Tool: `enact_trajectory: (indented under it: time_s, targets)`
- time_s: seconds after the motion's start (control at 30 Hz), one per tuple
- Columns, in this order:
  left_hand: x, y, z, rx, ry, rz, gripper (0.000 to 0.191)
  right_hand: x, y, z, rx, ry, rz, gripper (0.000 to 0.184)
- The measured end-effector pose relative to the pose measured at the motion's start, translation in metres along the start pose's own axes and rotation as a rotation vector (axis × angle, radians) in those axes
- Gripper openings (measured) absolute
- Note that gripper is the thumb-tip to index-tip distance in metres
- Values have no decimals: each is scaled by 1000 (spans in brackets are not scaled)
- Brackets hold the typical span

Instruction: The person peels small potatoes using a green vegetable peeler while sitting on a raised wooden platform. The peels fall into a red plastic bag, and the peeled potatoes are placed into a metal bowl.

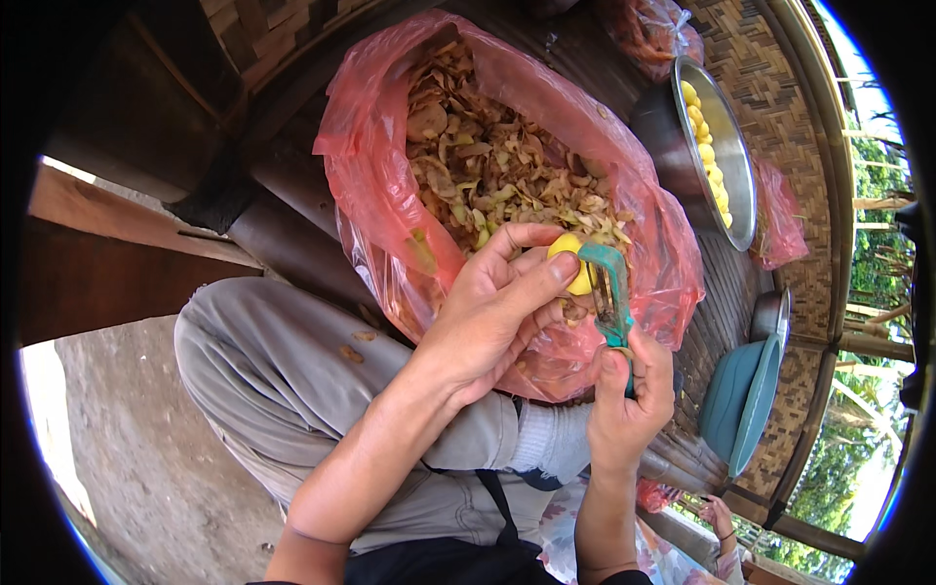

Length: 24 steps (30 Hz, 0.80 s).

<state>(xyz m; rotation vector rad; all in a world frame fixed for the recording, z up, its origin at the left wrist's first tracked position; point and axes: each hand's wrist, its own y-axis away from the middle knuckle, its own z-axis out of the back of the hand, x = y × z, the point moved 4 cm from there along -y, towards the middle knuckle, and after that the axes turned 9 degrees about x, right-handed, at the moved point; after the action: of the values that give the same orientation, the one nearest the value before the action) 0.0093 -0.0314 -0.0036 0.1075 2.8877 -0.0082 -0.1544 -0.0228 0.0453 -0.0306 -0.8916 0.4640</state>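
Between the thumb and fingers of my left hand is a small, yellow peeled potato. My right hand grips the handle of a green vegetable peeler, its blade frame upright against the potato's right side. Both hands hover over the near edge of a large red plastic bag. The bag's mouth gapes wide, showing a heap of brown and pale green peelings inside. A few scraps of peel cling to the grey trouser leg on the left.
A steel basin with several yellow peeled potatoes stands at the upper right. Nearby are a tied plastic bag, a pink bag, a teal basin and a metal bowl. Another person's hand shows at lower right.
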Motion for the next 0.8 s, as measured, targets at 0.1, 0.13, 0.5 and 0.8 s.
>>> enact_trajectory:
  time_s: [0.1,0.13,0.5,0.8]
  targets:
    - [0,-1,0,-11,-41,-27,31,6,-4,-3,-27,40,16,27]
    - [0,-1,0,-21,-53,-31,31,8,-7,-3,-35,52,40,27]
    - [1,-3,-3,5,-140,-55,39,7,-19,21,33,-94,32,28]
    - [1,0,-5,-2,-160,-59,42,3,-12,20,82,-43,-64,27]
